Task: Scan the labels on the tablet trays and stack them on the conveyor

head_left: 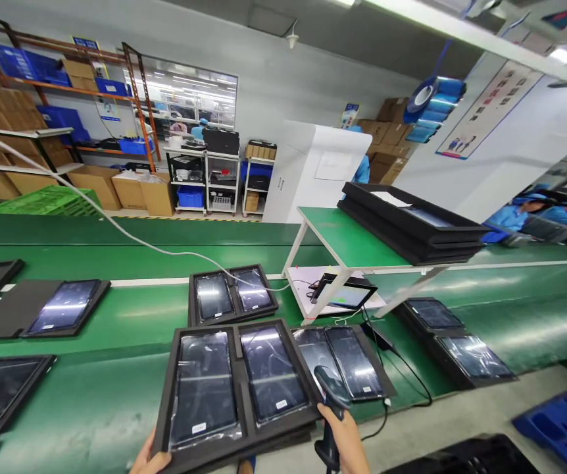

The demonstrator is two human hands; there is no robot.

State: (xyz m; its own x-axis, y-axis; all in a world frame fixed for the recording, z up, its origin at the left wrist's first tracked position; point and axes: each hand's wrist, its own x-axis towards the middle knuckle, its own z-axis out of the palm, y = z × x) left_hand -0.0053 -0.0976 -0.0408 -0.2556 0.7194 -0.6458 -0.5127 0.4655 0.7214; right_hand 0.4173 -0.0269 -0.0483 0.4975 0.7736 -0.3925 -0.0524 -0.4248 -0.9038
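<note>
My left hand [151, 459] grips the near left corner of a black foam tray [165, 395] that carries two dark tablets side by side, the left tablet [203, 388] and the right tablet [272, 372]. My right hand [345, 438] holds the tray's near right corner and, in the same grip, a black handheld barcode scanner [330, 395] whose head points up at the tray's right edge. A cable [412, 382] runs from the scanner across the belt. The tray hangs over the near edge of the green conveyor belt [91, 401].
More trays of tablets lie on the belt: one just behind [231, 294], one to the right [345, 362], others at the far left [64, 306] and right [456, 342]. A small green stand [343, 237] bears stacked black trays [412, 224]. Blue-clad workers sit at the far right [515, 214].
</note>
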